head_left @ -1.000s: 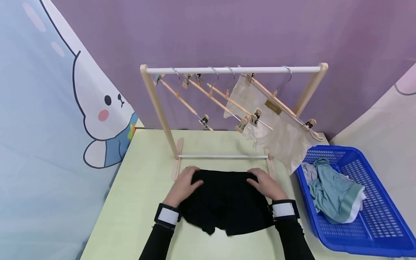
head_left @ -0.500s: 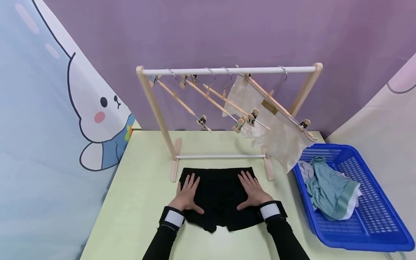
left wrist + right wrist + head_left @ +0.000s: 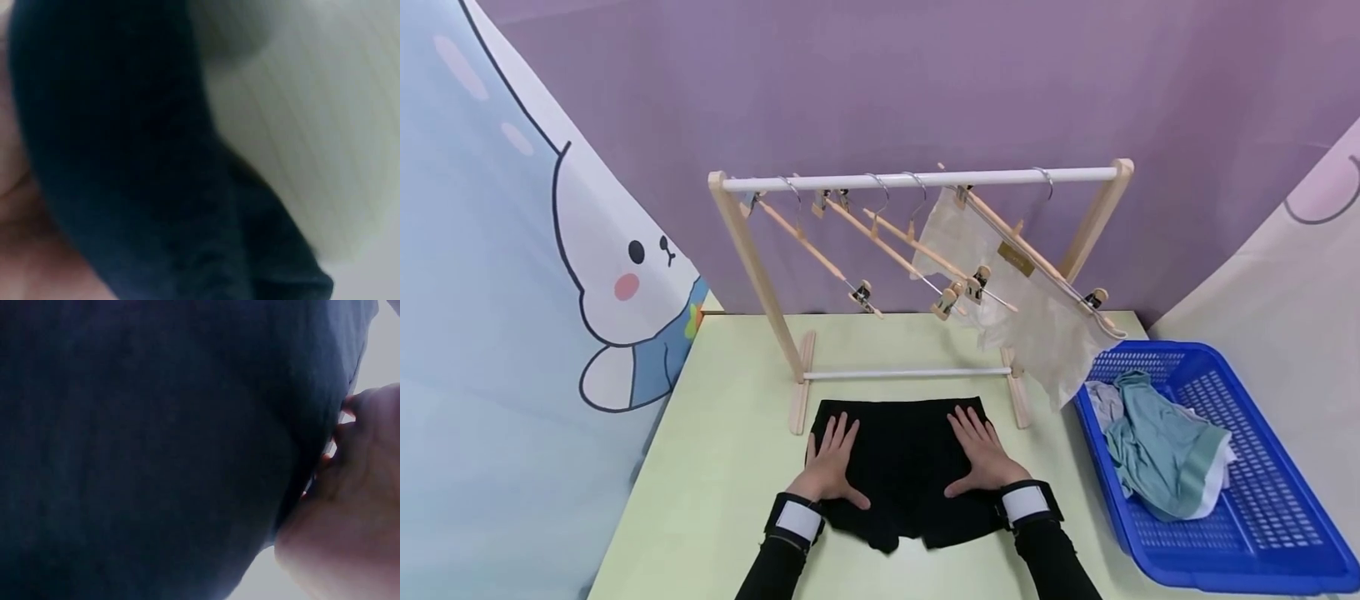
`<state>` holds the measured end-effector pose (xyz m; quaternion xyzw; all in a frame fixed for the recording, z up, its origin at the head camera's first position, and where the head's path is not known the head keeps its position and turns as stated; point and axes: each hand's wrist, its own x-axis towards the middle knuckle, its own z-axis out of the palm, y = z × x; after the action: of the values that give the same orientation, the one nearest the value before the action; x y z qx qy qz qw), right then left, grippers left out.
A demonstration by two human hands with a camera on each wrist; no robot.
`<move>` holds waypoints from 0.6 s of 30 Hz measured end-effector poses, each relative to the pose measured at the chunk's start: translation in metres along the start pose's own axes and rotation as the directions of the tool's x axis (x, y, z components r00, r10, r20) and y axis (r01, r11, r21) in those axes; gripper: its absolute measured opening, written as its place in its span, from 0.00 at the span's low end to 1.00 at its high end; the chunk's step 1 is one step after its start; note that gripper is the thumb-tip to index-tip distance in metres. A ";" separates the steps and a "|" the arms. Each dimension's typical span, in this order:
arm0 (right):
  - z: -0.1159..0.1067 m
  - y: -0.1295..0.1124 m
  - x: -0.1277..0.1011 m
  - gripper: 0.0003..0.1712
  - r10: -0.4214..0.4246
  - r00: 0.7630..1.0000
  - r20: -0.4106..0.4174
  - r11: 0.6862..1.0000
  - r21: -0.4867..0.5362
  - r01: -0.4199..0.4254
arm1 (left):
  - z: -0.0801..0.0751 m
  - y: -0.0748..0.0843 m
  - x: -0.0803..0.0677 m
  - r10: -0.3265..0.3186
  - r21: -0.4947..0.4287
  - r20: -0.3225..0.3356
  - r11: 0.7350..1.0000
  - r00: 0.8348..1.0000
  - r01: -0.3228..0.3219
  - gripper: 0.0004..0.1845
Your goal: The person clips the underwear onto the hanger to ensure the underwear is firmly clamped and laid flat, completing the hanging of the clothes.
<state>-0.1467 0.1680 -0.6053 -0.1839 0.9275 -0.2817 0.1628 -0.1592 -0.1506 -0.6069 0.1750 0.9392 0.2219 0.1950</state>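
Black shorts lie spread on the pale green table, waistband toward the rack and leg openings toward the person. My left hand rests flat on the left side of the shorts, fingers spread and thumb pointing inward. On the right side, my right hand lies on the cloth in the same way, its fingers straight. The dark cloth fills much of the left wrist view, with part of the hand at the left edge. In the right wrist view the hand shows against the dark fabric.
Behind the shorts stands a wooden rack with a white rod. Several clip hangers hang from it, one carrying a beige cloth piece. At the right, a blue basket contains a teal garment and other clothes.
Both hands have moved from the upper corners of the shorts down onto their sides, with fingers spread flat. Over the last half second they have stayed nearly still; the view has shifted slightly.
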 end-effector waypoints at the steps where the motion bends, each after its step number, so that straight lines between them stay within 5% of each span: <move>1: 0.001 0.000 0.000 0.75 -0.003 1.000 -0.005 1.000 0.000 0.003 | -0.001 0.001 -0.001 -0.004 0.000 0.009 1.000 1.000 0.004 0.73; 8: 0.001 0.002 0.000 0.75 0.018 1.000 -0.001 1.000 0.018 -0.018 | -0.002 0.000 -0.001 0.022 -0.034 -0.063 0.999 0.998 -0.024 0.74; 12: 0.001 0.003 0.001 0.75 0.030 1.000 0.002 0.999 0.022 -0.030 | -0.013 -0.006 0.007 -0.017 -0.266 -0.224 0.963 0.974 -0.044 0.73; 15: 0.002 0.004 0.000 0.75 0.020 1.000 0.002 0.999 0.032 -0.020 | -0.037 -0.007 0.013 -0.125 -0.490 -0.367 0.868 0.922 -0.077 0.60; 18: 0.003 0.006 0.000 0.75 0.011 1.000 0.002 0.999 0.042 -0.011 | -0.069 -0.004 0.017 -0.246 -0.592 -0.501 0.797 0.830 -0.121 0.44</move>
<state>-0.1469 0.1711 -0.6109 -0.1758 0.9222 -0.3002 0.1690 -0.2059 -0.1709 -0.5568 -0.0007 0.8399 0.5418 -0.0331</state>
